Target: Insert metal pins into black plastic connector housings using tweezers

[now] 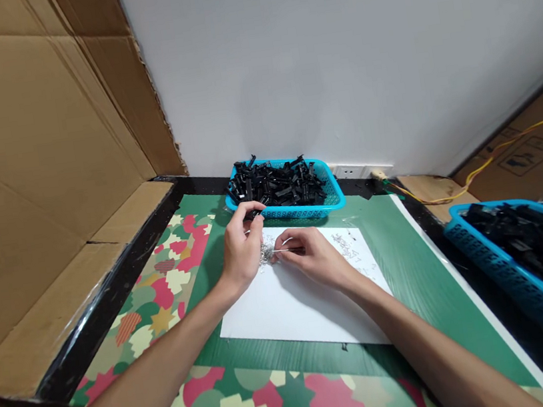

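Note:
My left hand (243,249) is closed in a pinch around a small black plastic part (254,214), mostly hidden by the fingers, just in front of the full basket. Thin tweezers (288,250) sit between the thumb and fingers of my right hand (315,255), their silvery tip pointing left. That tip is at a pile of tiny metal pieces (265,256), partly covered by my left hand. Under both hands lies a white sheet (277,317). More tiny metal pieces (344,247) are scattered over its right side.
A blue basket (334,188) heaped with black plastic parts (281,182) stands against the wall. At the right edge is another blue basket (501,259) of black parts. A green patterned mat (426,262) covers the table. Cardboard (30,143) rises at left; yellow cable (474,176) runs at right.

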Tool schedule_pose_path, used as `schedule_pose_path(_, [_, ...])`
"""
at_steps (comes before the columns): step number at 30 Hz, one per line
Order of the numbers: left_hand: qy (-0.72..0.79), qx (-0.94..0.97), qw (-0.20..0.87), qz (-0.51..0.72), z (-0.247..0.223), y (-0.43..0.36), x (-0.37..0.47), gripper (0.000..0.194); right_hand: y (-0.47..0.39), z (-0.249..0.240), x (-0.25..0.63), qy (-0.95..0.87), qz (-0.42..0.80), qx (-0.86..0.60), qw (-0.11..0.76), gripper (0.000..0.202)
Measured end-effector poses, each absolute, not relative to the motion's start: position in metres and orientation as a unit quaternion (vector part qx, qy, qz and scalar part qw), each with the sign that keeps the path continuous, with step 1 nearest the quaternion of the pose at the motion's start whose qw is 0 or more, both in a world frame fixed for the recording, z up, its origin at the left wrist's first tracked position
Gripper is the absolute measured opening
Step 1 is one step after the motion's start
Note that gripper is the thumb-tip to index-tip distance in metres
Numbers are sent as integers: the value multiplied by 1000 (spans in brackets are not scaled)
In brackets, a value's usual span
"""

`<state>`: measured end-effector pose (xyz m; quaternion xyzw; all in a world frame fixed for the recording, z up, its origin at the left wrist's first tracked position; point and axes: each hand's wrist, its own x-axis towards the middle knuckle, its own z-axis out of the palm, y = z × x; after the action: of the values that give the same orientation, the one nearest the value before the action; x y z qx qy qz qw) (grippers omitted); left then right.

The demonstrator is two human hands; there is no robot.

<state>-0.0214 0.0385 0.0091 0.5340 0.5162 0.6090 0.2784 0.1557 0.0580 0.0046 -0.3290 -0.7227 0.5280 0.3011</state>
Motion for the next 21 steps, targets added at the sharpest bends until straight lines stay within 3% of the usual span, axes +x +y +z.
schedule_pose_path(10, [514, 530, 308, 599, 8, 38, -21, 16, 64, 2, 162, -810, 312, -406, 286, 9])
schedule_pose_path(21, [519, 529, 303, 599, 10, 37, -21, 17, 56, -5, 148, -822, 307, -401, 263, 11])
